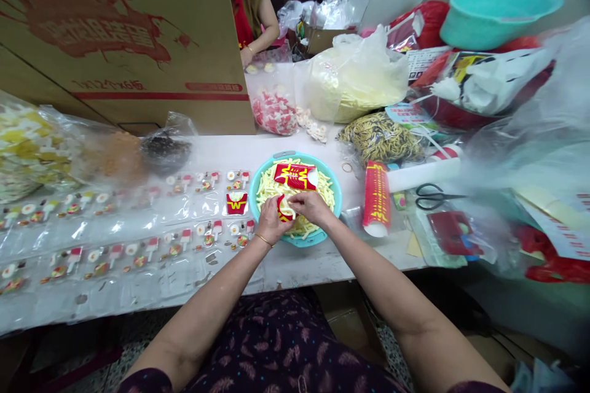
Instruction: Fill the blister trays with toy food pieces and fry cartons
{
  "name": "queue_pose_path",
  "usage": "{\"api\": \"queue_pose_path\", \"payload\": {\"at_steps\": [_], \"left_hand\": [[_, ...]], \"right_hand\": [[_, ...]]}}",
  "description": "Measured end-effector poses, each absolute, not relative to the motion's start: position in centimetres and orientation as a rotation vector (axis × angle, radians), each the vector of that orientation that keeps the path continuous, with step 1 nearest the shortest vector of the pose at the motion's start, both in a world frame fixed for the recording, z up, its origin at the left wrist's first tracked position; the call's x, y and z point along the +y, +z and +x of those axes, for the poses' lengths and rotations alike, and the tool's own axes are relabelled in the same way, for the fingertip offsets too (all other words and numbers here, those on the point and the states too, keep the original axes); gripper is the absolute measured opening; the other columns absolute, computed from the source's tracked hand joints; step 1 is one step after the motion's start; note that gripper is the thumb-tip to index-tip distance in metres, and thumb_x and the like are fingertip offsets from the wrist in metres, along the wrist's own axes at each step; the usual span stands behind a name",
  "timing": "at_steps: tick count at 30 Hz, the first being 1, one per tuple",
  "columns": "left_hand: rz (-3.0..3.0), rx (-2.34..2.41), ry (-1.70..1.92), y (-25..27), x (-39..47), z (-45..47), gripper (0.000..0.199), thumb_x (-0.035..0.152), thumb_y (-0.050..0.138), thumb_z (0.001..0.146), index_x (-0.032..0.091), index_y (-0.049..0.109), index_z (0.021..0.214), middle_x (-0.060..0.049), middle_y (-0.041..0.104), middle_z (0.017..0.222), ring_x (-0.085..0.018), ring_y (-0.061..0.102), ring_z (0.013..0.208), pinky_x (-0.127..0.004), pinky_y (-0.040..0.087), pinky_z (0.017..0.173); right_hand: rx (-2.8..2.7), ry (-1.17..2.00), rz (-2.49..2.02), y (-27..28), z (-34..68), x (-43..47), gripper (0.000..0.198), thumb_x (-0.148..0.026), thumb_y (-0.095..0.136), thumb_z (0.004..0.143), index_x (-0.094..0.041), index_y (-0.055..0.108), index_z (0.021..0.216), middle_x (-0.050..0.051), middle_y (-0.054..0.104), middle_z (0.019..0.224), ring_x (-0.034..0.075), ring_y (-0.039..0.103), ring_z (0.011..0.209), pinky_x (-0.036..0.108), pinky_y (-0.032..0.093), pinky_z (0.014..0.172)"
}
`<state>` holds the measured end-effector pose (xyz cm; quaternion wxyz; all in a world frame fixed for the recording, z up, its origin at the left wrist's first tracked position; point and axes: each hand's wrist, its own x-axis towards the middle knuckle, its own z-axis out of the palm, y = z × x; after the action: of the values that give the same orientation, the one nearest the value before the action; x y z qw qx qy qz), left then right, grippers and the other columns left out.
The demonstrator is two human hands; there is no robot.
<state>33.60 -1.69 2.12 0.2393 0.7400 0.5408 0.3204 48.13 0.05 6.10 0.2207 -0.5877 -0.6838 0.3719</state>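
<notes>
Red-and-yellow, a card carton (284, 215), seemingly part filled, sat pinched in my left fingers (271, 211) over the turquoise plastic basin (338, 198) of pale-yellow sticks (266, 186), frame centre; whether my right fingers (303, 200) gripped anything, I couldn't tell. Another carton (236, 204) at left looked filled, a nested red stack (295, 177) unused.

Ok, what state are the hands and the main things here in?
Left hand: gripping a red packet
Right hand: at the packet's top
Basin: full of pale yellow sticks
Other red packets: lying atop the sticks
Scissors: lying flat, blade opening unclear
Cardboard box: standing upright
Large bag: bulging, pale yellow contents
</notes>
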Motion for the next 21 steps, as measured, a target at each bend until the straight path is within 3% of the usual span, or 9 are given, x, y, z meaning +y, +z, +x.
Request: {"api": "queue_pose_path", "payload": {"at_steps": [5, 10, 17, 21], "left_hand": [[1.936, 1.423, 0.908, 2.1, -2.1, 33.9, 0.063, 0.023, 0.07, 0.05, 0.018, 0.042, 0.106, -0.007, 0.053, 0.097, -0.025, 0.052, 0.095, -0.042, 0.043, 0.084], [1.784, 1.392, 0.934, 2.2, -2.1, 33.8, 0.066, 0.029, 0.071, 0.051, 0.016, 0.04, 0.107, -0.009, 0.054, 0.101, -0.024, 0.054, 0.095, -0.041, 0.045, 0.082], [1.731, 1.416, 0.928, 3.1, -2.4, 34.1, 0.067, 0.035, 0.071, 0.05, 0.015, 0.041, 0.107, -0.01, 0.054, 0.102, -0.024, 0.054, 0.096, -0.041, 0.045, 0.082], [1.75, 1.48, 0.924, 2.9, -2.3, 33.9, 0.066, 0.033, 0.07, 0.05, 0.013, 0.042, 0.106, -0.012, 0.054, 0.1, -0.026, 0.054, 0.095, -0.042, 0.045, 0.08]], "right_hand": [[-1.9, 1.128, -1.59, 7.1, 47.7, 0.5, 0.012, -0.019, 0.055, 0.069, -0.015, 0.066, 0.07, -0.002, 0.06, 0.059, 0.009, 0.052, 0.056, 0.02, 0.038, 0.054], [-2.046, 1.288, -1.393, 8.9, 49.1, 1.2, 0.032, -0.007, 0.054, 0.063, -0.015, 0.064, 0.092, 0.0, 0.065, 0.078, 0.011, 0.055, 0.069, 0.021, 0.041, 0.064], [-1.911, 1.09, -1.554, 8.3, 49.2, 0.9, 0.017, -0.012, 0.054, 0.066, -0.016, 0.066, 0.077, 0.0, 0.064, 0.07, 0.011, 0.055, 0.064, 0.021, 0.04, 0.06], [-2.153, 0.984, -1.534, 9.0, 48.2, -0.1, 0.015, -0.016, 0.052, 0.069, -0.018, 0.067, 0.069, 0.003, 0.065, 0.07, 0.015, 0.056, 0.069, 0.024, 0.038, 0.063]]}}
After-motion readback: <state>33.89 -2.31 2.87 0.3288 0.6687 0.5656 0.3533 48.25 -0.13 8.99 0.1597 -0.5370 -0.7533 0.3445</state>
